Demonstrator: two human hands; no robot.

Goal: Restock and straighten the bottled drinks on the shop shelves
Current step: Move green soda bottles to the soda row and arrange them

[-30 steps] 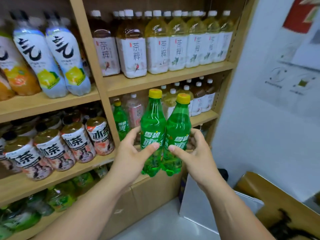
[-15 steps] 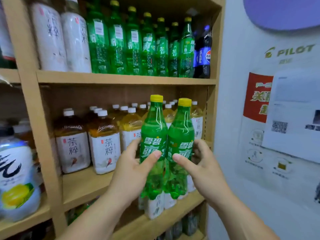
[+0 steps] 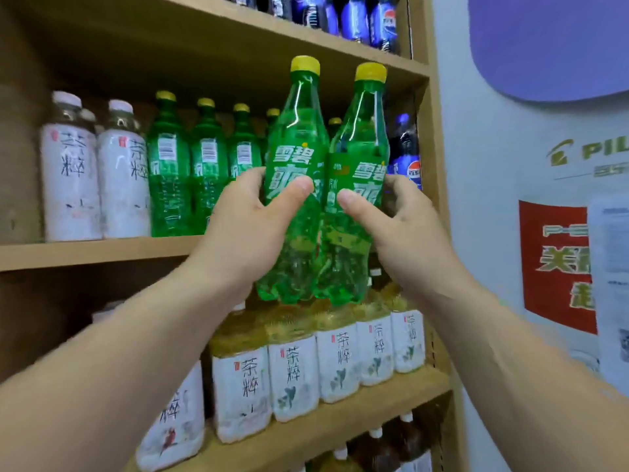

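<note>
Raised since the earlier frame, the left bottle and right bottle now front the shelf of matching green bottles, sides touching. Left hand fingers clasp the left one; right hand fingers clasp the right one.

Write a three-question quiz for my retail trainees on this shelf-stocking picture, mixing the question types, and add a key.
1. Multiple choice: how many bottles do the left hand and the right hand hold between them? A) one B) two C) four
2. True or false: the left held bottle and the right held bottle already stand on the shelf board.
3. Fill in: just behind the right hand's fingers stands a dark bottle with a ____ label.
Key: 1 B. 2 false: their bases hang below the board, in front of the tea bottles. 3 blue.
</note>
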